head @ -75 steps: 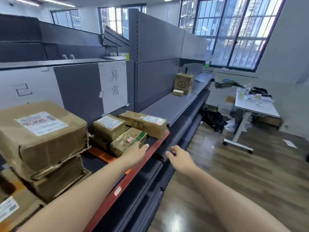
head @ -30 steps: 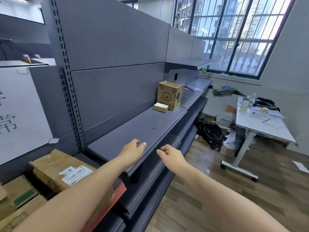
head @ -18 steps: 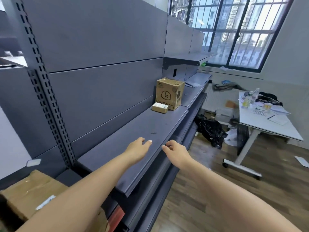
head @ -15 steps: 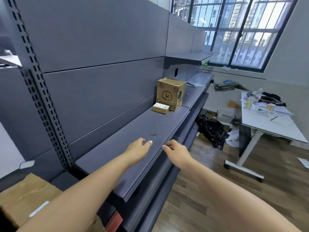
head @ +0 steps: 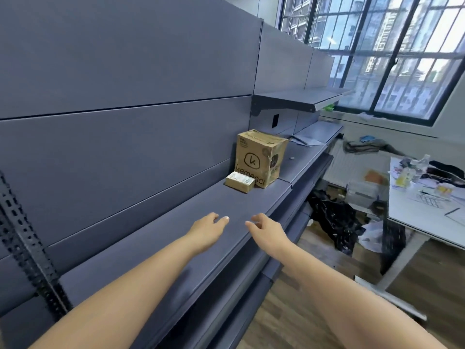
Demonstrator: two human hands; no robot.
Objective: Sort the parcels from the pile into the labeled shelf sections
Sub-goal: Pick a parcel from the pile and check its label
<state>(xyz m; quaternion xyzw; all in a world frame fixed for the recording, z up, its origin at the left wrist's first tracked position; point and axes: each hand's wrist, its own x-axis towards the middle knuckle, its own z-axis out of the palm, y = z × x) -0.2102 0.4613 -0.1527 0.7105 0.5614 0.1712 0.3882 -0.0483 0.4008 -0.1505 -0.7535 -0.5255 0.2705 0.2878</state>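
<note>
Above the shelf (head: pixel 176 238), both hands (head: pixel 208 229) loose, empty.

Before you, two parcels sit on the grey shelf (head: pixel 176 238): one tall cardboard box (head: pixel 260 157) printed with a circled "k", and one small flat packet (head: pixel 239 182) touching its base. Your two hands, left (head: pixel 207 229) and right (head: pixel 268 231), hover empty. One white counter (head: pixel 417 220) stands right, with one black bag (head: pixel 332 217) beside it.

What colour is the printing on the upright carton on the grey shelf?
Black: a circled k logo and lettering on the brown carton, seen in the head view.
</note>
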